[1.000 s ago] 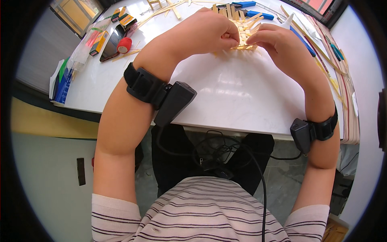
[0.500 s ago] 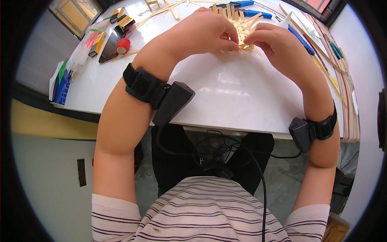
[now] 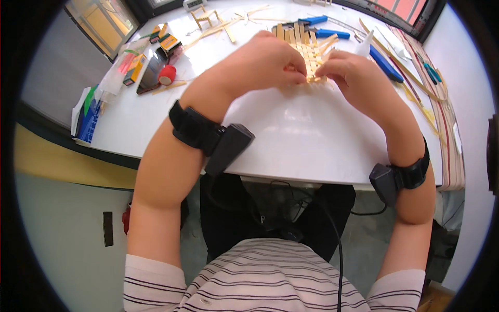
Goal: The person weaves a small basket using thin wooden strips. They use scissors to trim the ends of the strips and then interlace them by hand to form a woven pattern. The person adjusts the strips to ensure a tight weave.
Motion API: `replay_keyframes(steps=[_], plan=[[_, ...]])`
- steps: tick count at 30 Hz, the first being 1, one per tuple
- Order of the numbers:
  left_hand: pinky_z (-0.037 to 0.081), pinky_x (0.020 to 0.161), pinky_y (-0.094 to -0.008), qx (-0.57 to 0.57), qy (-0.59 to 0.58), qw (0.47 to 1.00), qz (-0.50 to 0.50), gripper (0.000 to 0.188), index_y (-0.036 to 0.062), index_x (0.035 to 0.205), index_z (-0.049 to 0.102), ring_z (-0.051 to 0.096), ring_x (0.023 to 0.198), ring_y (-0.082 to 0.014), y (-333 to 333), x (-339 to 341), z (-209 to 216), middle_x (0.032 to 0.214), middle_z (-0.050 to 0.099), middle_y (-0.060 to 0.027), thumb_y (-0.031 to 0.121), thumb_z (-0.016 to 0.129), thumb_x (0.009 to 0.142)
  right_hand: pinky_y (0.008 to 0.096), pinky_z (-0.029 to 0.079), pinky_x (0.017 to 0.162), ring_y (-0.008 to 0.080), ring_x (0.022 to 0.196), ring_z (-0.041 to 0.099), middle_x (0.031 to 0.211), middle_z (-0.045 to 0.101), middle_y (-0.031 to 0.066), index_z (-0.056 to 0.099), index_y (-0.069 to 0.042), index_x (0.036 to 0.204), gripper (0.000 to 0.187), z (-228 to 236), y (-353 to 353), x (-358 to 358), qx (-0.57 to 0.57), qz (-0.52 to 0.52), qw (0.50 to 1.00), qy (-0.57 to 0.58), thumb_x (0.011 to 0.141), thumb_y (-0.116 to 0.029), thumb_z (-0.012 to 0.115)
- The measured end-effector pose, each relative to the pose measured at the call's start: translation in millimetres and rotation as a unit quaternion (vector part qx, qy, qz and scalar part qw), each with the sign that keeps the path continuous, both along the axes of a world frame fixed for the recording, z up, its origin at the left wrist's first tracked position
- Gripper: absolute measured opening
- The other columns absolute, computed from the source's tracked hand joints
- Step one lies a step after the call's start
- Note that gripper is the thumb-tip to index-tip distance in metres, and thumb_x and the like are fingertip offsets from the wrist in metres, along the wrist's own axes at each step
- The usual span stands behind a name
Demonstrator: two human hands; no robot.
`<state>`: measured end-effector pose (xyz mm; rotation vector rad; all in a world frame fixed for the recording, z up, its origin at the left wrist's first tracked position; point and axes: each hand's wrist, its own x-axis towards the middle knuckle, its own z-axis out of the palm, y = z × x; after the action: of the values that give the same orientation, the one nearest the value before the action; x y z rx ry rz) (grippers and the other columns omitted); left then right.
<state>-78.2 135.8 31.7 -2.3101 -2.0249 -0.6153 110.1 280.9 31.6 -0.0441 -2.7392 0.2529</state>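
A small woven piece of pale bamboo strips [image 3: 309, 52] lies on the white table, its loose strip ends sticking up at the far side. My left hand [image 3: 275, 61] covers its left part, with thumb and fingers closed at the near edge. From the right, my right hand [image 3: 347, 70] pinches the near right corner between thumb and fingertips. Both hands appear to grip the weave's edge strip, though the fingers partly hide it. Black straps with dark boxes sit round both forearms.
Blue-handled pliers [image 3: 332, 34] lie beyond the weave; a white-nozzled bottle [image 3: 365, 44] and a blue tool [image 3: 385, 65] are to its right. At left are a red thread spool [image 3: 167, 75], a phone [image 3: 150, 70] and small boxes [image 3: 135, 69]. A miniature chair [image 3: 204, 18] stands far back.
The whole view has shifted, so the table and its things sit lower in the picture and more of the far side shows. Both hands stay at the weave's near edge.
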Motion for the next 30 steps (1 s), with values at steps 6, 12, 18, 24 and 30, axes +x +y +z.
replay_keyframes(steps=[6,12,18,24,30], plan=[[0.036,0.107,-0.0357,-0.003,-0.013,1.0,0.005,0.011,0.01,0.088,0.077,0.063,0.075,-0.0203,-2.0,5.7,3.2,0.078,0.073,-0.0058,0.02,0.072,0.087,0.0398,0.055,0.081,0.0335,0.09,0.068,0.097,0.07,0.0154,0.075,-0.004,0.1,0.015,2.0,-2.3,1.8,-0.027,-0.01,1.0,-0.011,0.091,-0.001,0.063],[0.033,0.112,-0.0377,-0.014,-0.033,0.999,0.008,0.011,0.0086,0.089,0.077,0.063,0.074,-0.0192,-2.1,5.4,0.1,0.078,0.073,-0.005,0.017,0.07,0.088,0.0395,0.054,0.083,0.0328,0.092,0.068,0.097,0.07,0.0149,0.075,-0.004,0.1,0.015,3.0,-3.2,1.0,-0.051,-0.021,0.998,-0.027,0.091,-0.001,0.063],[0.033,0.114,-0.0401,-0.005,-0.03,0.999,0.012,0.011,0.0083,0.088,0.076,0.063,0.072,-0.0195,-1.6,6.7,-0.7,0.077,0.072,-0.0046,0.017,0.069,0.087,0.04,0.054,0.084,0.0331,0.092,0.067,0.097,0.069,0.0145,0.075,-0.004,0.1,0.015,1.9,-2.7,0.7,-0.057,-0.016,0.998,-0.024,0.091,-0.002,0.063],[0.033,0.115,-0.0424,-0.004,-0.027,1.0,0.007,0.011,0.009,0.087,0.076,0.063,0.072,-0.0194,-1.6,4.7,-2.5,0.074,0.069,-0.0029,0.018,0.068,0.087,0.0401,0.054,0.084,0.0329,0.093,0.067,0.097,0.069,0.0141,0.075,-0.005,0.1,0.015,1.5,-1.9,0.6,-0.057,-0.021,0.998,-0.033,0.091,-0.001,0.064],[0.03,0.118,-0.0461,-0.011,-0.009,1.0,0.02,0.012,0.0097,0.086,0.076,0.064,0.075,-0.02,-0.7,5.5,-1.6,0.074,0.069,-0.0022,0.019,0.069,0.087,0.0403,0.053,0.084,0.0326,0.092,0.067,0.096,0.069,0.0141,0.075,-0.005,0.099,0.014,0.6,-0.7,0.8,-0.054,-0.009,0.998,-0.026,0.09,-0.002,0.064]])
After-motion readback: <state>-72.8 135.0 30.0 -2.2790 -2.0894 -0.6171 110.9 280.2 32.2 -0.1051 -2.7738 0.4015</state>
